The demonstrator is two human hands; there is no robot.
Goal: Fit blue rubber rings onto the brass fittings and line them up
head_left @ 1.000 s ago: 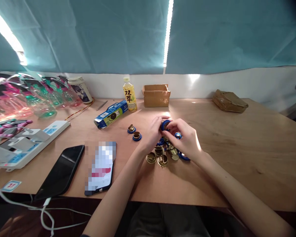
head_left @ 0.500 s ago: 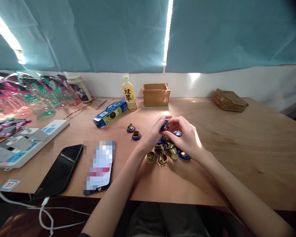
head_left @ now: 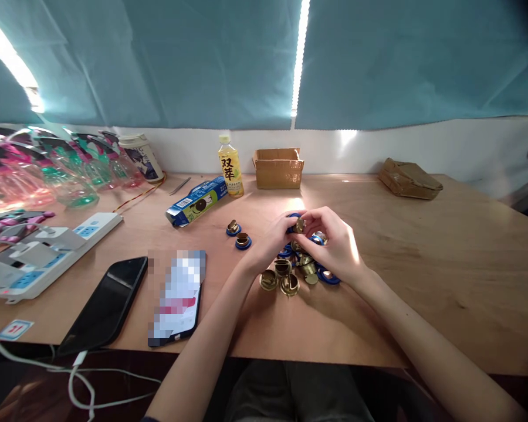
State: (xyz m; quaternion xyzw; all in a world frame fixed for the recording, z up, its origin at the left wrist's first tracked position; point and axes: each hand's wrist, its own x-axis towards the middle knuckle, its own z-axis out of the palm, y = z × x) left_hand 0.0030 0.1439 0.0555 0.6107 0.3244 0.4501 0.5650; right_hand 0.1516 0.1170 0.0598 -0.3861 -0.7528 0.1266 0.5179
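Observation:
Over a small pile, my left hand (head_left: 276,235) and my right hand (head_left: 332,237) meet at a brass drain insert (head_left: 300,225) with a blue ring (head_left: 293,218). Fingers of my left hand close on the ring side, while the thumb and fingers of my right hand pinch the brass side; my fingers partly hide the piece. Below lie bare brass inserts, one of them nearest the table edge (head_left: 289,285), and loose blue rings (head_left: 328,274). Left of my hands, two brass inserts fitted with blue rings (head_left: 243,241) rest on the table.
Behind my hands stand an open cardboard box (head_left: 278,174) and a yellow drink bottle (head_left: 231,170), with a blue carton (head_left: 198,201) lying beside it. Two phones (head_left: 105,302), a power strip (head_left: 57,258) and spray bottles (head_left: 66,176) occupy the left. A brown package (head_left: 409,179) lies far right.
The drain insert between my hands has turned slightly, so its brass part now points more toward my right hand. Both hands stay nearly in place.

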